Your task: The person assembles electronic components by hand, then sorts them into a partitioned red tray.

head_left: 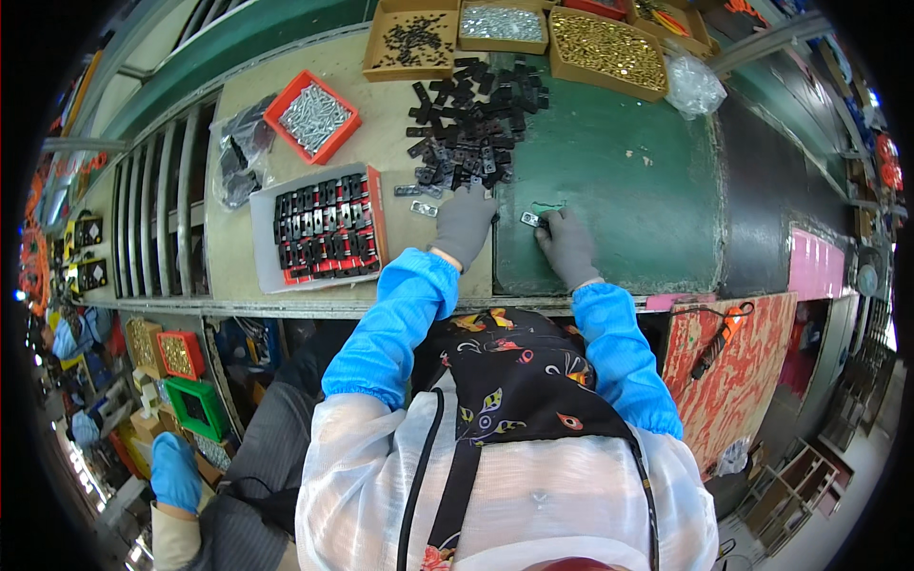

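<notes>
My left hand (465, 226), in a grey glove, is at the near edge of a heap of small black clip-like parts (466, 124). Its fingers are bent together over the nearest pieces, and what they hold is hidden. To the right, over the green mat, my gloved right hand (568, 247) pinches a small black part with a shiny metal plate (530, 219) between thumb and fingers. Another shiny-faced part (424, 208) lies loose just left of my left hand. A white box (267, 252) further left holds rows of black parts on red pieces.
Behind the white box stands a red tray of silver screws (352, 124), beside a clear bag of black pieces (243, 152). Cardboard boxes of black bits (373, 65), silver hardware (476, 44) and brass-coloured pieces (609, 84) line the back. A crumpled plastic bag (695, 86) sits at back right.
</notes>
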Demonstrator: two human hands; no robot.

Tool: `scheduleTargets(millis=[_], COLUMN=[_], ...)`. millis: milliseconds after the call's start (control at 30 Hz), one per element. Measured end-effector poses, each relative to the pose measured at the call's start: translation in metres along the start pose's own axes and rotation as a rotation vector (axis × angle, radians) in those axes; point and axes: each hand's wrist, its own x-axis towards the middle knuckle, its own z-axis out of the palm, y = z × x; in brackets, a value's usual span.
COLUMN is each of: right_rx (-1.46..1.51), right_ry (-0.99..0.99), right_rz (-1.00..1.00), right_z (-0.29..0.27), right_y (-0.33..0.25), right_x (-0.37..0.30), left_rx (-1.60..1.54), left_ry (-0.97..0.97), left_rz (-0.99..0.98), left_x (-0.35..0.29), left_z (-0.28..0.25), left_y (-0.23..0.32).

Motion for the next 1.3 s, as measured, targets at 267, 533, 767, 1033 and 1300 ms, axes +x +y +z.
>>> scheduleTargets(millis=[267, 533, 767, 1033, 1300], right_rx=[-0.063, -0.031, 0.048, 0.112, 0.382], right_ry=[0.02, 0.009, 0.128, 0.218, 0.062], right_rz=[-0.033, 0.299, 0.218, 0.164, 0.276], right_z=[0.012, -0.01, -0.007, 0.006, -0.007], right_y=[0.009, 0.049, 0.069, 0.081, 0.077], right_x=[-0.002, -0.034, -0.046, -0.049, -0.042], left_rx=[-0.165, -0.374, -0.403, -0.435, -0.528], left_ry=[0.184, -0.169, -0.078, -0.034, -0.09], left_rz=[0.029, 0.262, 0.213, 0.308, 0.26], left_x=[-0.011, 0.001, 0.011, -0.001, -0.012], left_z=[0.008, 0.031, 0.042, 0.046, 0.04], left_y=[-0.002, 0.047, 0.06, 0.053, 0.048])
